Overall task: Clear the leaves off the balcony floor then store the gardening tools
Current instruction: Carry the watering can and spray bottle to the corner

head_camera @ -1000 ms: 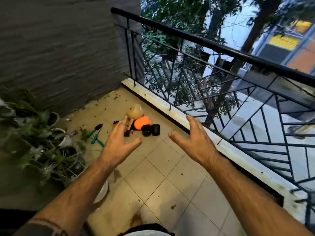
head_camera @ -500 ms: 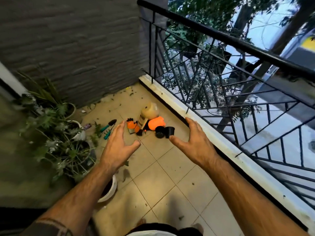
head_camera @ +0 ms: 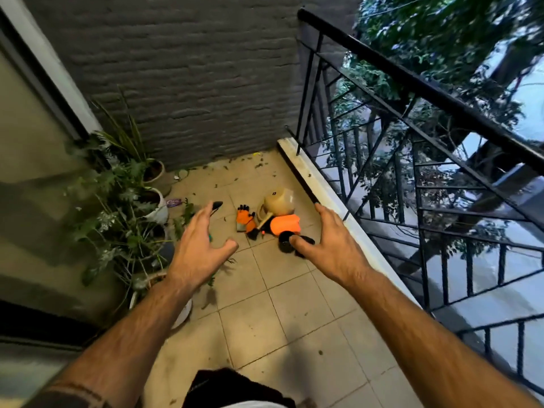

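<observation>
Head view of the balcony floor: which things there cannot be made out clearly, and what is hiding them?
- Green-handled hand tools with black tips: mostly hidden behind the left hand.
- Small black plastic pots: partly covered by the right hand; their number is unclear.
- Small scattered leaves on the beige tiled floor: too small to count.
- Lowest white plant pot: hidden by the left forearm.

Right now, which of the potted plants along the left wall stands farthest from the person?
The spiky-leaved potted plant in the brownish pot, in the corner by the grey brick wall. The white pot and the others stand nearer.
</observation>
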Available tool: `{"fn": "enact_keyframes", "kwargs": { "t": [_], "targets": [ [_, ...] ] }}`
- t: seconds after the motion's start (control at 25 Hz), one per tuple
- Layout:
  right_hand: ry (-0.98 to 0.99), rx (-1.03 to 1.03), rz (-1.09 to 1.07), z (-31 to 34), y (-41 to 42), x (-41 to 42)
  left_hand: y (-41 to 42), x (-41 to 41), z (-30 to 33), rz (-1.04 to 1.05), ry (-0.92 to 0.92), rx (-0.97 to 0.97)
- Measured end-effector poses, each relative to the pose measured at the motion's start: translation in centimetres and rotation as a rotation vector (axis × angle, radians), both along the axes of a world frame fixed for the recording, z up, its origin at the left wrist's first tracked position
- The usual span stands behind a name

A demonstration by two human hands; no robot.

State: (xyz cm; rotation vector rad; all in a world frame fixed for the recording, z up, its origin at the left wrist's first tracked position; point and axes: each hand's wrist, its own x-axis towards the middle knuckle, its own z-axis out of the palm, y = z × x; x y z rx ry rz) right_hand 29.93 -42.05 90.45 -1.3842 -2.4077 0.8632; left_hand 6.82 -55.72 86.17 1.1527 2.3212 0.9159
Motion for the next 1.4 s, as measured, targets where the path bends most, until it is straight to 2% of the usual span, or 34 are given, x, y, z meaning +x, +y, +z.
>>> {"fn": "enact_keyframes", "kwargs": {
  "t": [0.2, 0.4, 0.76, 0.96, 1.16, 1.28, 1.4],
  "targets": [
    [-0.043, -0.032, 0.102, -0.8, 3.8, -0.9, 1.6, 1.2, -0.3, 0.042, 0.015, -0.021],
    [-0.084, -0.085, 0.112, -2.0, 7.8, -5.3, 5.1, -2.4, -1.0, 0.037, -0.031, -0.071],
    [-0.187, -0.147, 0.036, -4.9, 18.4, -16.2, 17.7, -11.3, -3.9, -0.135, -0.026, -0.168],
    [-0.187, -0.173, 0.047, -8.9, 25.7, -21.0, 27.1, -14.3, -7.4, -0.157, -0.044, -0.254],
    [-0.213, -0.220, 0.114, -16.8, 34.7, -24.5, 37.4, -15.5, -14.8, -0.158, -0.053, -0.282],
    [-0.223, -0.252, 0.112, -24.2, 39.4, -26.4, 42.4, -17.5, -22.5, -0.129, -0.086, -0.323],
    [-0.234, -0.289, 0.075, -34.4, 43.5, -28.5, 46.9, -20.2, -33.5, -0.098, -0.117, -0.352]
  ]
}}
